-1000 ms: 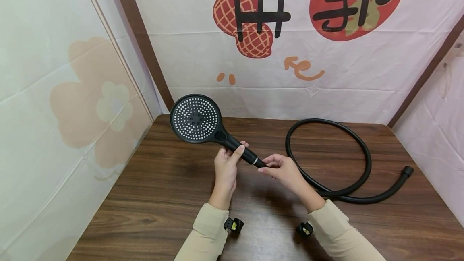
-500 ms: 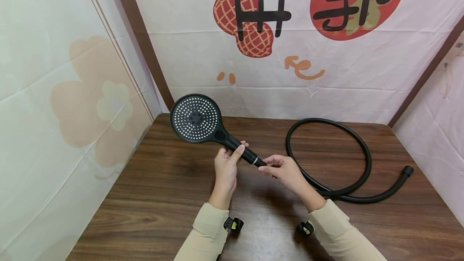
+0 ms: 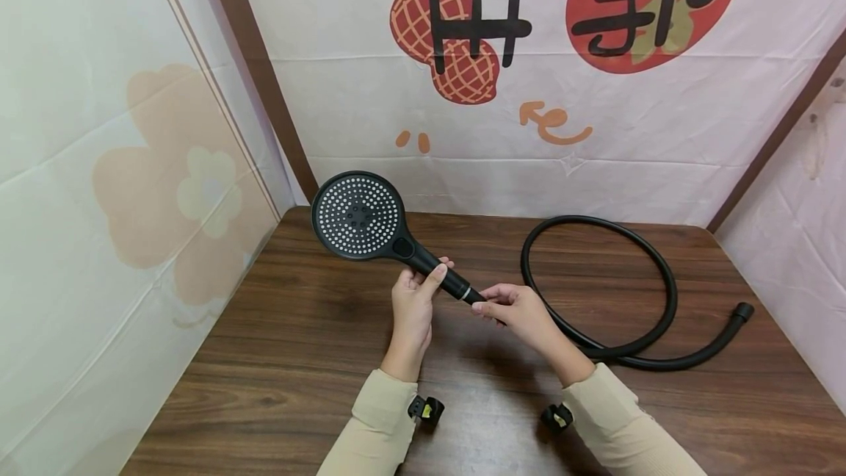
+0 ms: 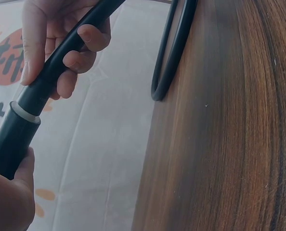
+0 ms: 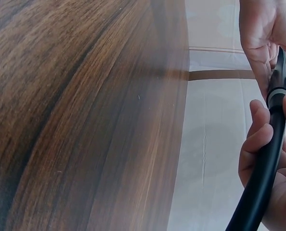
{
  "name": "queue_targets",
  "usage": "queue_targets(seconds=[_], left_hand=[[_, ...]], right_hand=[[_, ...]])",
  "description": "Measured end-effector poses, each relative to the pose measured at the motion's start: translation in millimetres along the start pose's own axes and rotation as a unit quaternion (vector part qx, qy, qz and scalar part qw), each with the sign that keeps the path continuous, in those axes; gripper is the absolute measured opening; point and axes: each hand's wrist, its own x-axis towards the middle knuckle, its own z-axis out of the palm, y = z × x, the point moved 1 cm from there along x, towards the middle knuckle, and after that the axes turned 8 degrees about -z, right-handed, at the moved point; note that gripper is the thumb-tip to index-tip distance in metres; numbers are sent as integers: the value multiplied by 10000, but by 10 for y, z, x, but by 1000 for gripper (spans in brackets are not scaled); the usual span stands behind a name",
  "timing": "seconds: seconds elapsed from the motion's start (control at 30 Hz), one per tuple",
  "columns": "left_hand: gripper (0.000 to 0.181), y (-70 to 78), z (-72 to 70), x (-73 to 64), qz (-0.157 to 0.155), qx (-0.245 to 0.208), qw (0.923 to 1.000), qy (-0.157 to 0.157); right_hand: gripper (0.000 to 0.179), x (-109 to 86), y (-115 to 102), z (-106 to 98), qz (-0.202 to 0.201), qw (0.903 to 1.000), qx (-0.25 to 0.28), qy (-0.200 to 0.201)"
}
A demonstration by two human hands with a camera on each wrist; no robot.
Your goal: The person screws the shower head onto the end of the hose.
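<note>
A black round shower head (image 3: 358, 215) faces up and toward me, raised above the table. My left hand (image 3: 413, 307) grips its handle, thumb laid along the top. At the handle's lower end, my right hand (image 3: 518, 314) pinches the end fitting of a black shower hose (image 4: 68, 45). A pale ring (image 4: 24, 111) shows at the joint between handle and fitting. In the right wrist view the hose (image 5: 258, 192) runs back through the curled right fingers (image 5: 259, 137).
The rest of the hose (image 3: 670, 292) lies looped on the right of the brown wooden table (image 3: 277, 373), its other end fitting (image 3: 745, 311) near the right edge. A printed white cloth (image 3: 370, 94) hangs behind, with cloth sides left and right.
Both hands keep their hold, and the shower head and hose stay almost where they were. The right fingers shift only very slightly at the fitting.
</note>
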Motion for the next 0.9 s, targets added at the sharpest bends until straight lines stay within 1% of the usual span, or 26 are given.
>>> queue_targets(seconds=[0.1,0.3,0.57,0.7,0.9], left_hand=[[31,1,7,0,29,-17,10000,9],[30,2,13,-1,44,-72,10000,43],[32,-3,14,5,27,25,10000,25],[34,-12,12,16,9,54,10000,23],[39,-14,10,24,25,12,10000,44]], right_hand=[[28,-3,-2,-6,-23,10000,37,-39],[28,-3,5,-8,75,9999,124,13],[35,6,30,-10,108,9998,140,53],[30,19,38,-3,205,9996,149,103],[28,28,31,-3,123,9998,144,66]])
